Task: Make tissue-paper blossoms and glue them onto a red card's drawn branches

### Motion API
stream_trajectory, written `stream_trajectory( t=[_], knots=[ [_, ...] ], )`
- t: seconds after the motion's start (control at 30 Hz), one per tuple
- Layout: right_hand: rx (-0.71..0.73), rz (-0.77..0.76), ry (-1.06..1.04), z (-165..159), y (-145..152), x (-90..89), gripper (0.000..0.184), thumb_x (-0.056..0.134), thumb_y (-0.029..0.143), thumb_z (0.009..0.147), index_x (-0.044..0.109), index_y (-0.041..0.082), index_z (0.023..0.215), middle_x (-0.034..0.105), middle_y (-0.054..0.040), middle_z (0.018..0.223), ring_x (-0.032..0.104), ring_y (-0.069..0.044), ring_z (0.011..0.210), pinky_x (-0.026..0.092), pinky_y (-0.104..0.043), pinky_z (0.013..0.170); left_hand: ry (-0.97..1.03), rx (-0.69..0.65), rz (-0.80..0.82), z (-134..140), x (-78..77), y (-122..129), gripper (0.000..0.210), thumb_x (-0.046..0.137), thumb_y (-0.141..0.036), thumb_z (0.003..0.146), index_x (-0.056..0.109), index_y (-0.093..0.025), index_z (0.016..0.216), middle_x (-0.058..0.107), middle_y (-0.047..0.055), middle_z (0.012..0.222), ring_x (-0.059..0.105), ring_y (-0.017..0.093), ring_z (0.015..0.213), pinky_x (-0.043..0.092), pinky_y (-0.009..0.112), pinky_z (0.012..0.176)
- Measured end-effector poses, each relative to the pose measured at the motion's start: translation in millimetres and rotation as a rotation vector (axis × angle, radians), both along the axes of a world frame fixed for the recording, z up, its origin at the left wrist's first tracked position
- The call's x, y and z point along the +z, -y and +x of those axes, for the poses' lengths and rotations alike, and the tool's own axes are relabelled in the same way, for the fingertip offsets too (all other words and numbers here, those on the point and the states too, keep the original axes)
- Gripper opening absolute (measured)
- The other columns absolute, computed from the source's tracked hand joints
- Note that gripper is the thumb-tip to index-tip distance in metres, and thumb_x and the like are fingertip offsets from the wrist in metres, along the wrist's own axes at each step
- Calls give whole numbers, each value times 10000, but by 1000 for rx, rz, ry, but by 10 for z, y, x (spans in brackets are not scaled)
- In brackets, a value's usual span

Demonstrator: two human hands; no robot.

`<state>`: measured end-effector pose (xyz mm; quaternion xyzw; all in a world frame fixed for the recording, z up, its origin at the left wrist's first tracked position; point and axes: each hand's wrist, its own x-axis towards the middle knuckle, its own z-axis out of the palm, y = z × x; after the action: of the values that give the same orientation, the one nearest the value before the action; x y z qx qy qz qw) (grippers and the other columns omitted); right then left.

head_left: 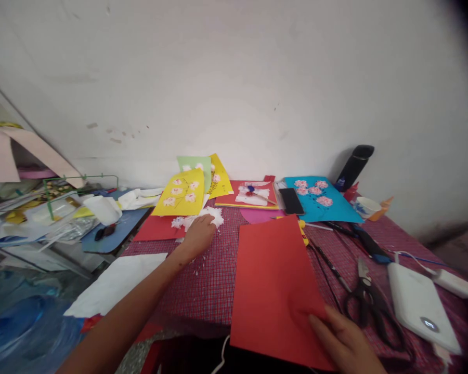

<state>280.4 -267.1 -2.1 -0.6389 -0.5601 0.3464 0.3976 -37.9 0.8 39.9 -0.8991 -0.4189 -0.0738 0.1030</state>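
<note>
My right hand (341,337) grips a sheet of red paper (273,291) by its lower right edge, thumb on top, and holds it tilted over the table's front edge. Farther off, my left hand (200,232) lies on a loose pile of white paper scraps (217,214), its fingers stretched over them and partly hidden. Behind the scraps leans a yellow sheet (161,206) with white and pink flowers on it. Beneath the pile shows another red sheet (156,228). Small white bits are scattered on the checked tablecloth (206,291).
At the right lie black scissors (363,296), a white power bank (421,306) and a black phone (291,201). A blue sheet with flowers (339,204), a paper cup (366,206) and a black bottle (353,169) stand farther back. A white sheet (117,280) overhangs the left edge.
</note>
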Motion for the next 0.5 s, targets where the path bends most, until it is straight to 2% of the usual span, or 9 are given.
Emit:
stream_trajectory(
  t=[0.27,0.5],
  knots=[
    [3,15,9,5,-1,9,372,563,506,878,765,226,1014,768,-80,1013,713,-266,929,563,-327,873,-3,-39,-42,180,-50,-120,271,447,-155,916,682,-174,1048,608,122,1190,487,250,1194,369,414,1049],
    [32,-22,-11,30,5,-40,375,540,488,903,743,224,1078,750,-86,1090,698,-266,979,547,-336,899,-8,-40,-49,85,-16,-134,255,456,-129,893,689,-148,993,618,138,1156,517,252,1159,383,409,1045]
  ],
)
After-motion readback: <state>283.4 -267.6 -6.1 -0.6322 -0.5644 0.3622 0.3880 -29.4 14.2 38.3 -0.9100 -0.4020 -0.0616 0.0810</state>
